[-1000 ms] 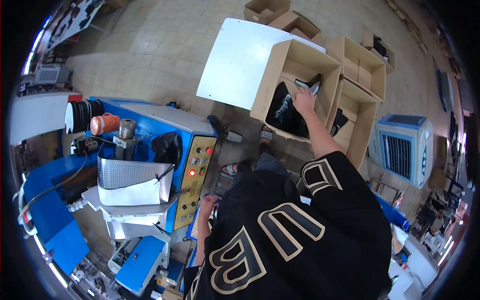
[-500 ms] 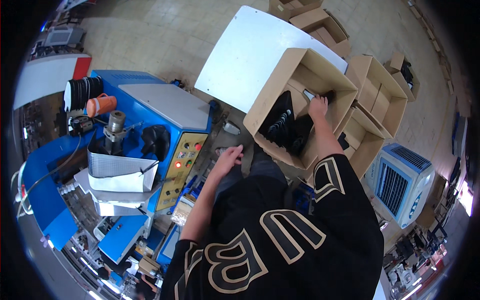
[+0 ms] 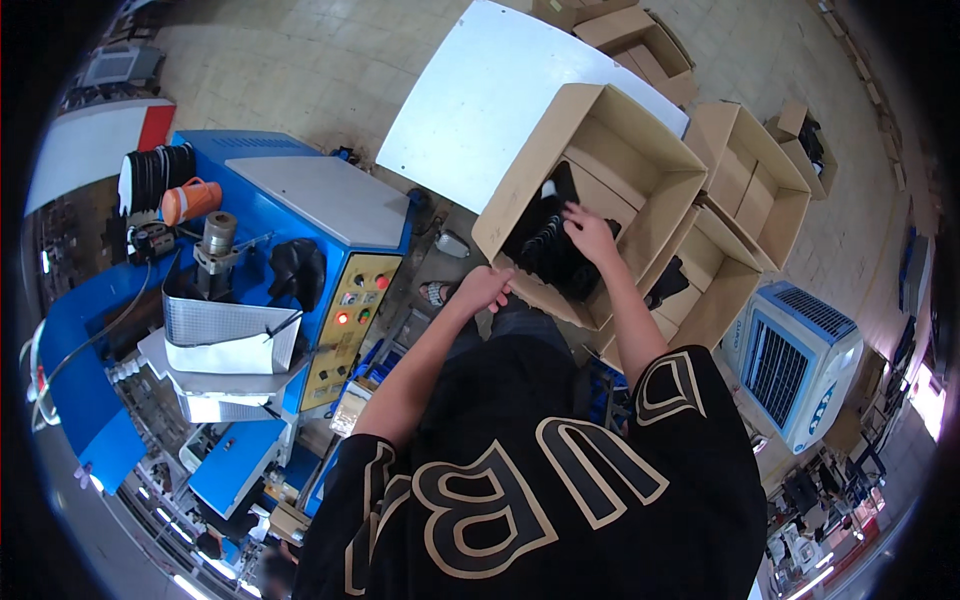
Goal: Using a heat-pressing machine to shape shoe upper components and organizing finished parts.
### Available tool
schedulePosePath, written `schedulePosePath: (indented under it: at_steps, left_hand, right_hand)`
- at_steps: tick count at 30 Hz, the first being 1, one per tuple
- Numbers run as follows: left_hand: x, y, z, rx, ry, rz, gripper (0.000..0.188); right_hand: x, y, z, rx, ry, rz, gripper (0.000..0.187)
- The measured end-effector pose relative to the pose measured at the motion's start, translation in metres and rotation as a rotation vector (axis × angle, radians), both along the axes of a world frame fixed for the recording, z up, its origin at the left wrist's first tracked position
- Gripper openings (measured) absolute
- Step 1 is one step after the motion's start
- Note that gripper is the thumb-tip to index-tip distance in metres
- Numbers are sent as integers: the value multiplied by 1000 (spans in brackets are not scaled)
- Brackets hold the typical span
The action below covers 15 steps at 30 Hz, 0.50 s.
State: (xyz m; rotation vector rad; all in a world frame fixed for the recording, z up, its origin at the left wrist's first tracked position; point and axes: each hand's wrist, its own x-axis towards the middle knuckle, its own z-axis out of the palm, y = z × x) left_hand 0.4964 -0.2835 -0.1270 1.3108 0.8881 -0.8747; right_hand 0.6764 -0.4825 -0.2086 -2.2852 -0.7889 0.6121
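Observation:
A cardboard box point(image 3: 648, 165) stands open on the white board point(image 3: 475, 95), with several black pieces point(image 3: 572, 262) stacked inside. My right hand point(image 3: 592, 236) reaches into this box, fingers apart over the black pieces; its fingertips seem to touch the stack. Beside them, at the upper end of the stack, lies a black piece with a whitish patch point(image 3: 548, 190). My left hand point(image 3: 484, 289) is at the box's near left edge, fingers loosely bent and apart, with nothing visible in it. Whether it touches the cardboard, I cannot tell.
On the left is a blue machine point(image 3: 330, 210) with a yellow control panel point(image 3: 345, 318) and an orange jug point(image 3: 190, 201) on top. More open cartons point(image 3: 765, 185) stand to the right, one holding a black item point(image 3: 667, 283). A white-and-blue air cooler point(image 3: 795, 365) stands beyond them.
My right hand has moved left inside the box, from its right side to the black stack. My left hand has come up and right to the box's edge. The view has shifted slightly.

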Motion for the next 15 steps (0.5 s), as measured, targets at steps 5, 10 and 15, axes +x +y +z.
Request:
schedulePosePath:
  at_steps: [5,10,15]
  left_hand:
    - [-24,-1,-10,429,40,-254,57]
    - [-18,-2,-13,245,201,-88,64]
    - [5,-36,-10,-181,62,330,55]
  right_hand:
    - [-2,13,7,-360,488,-356,41]
    - [21,33,-41,-37,372,-691,36]
    - [75,19,-111,144,660,-506,43]
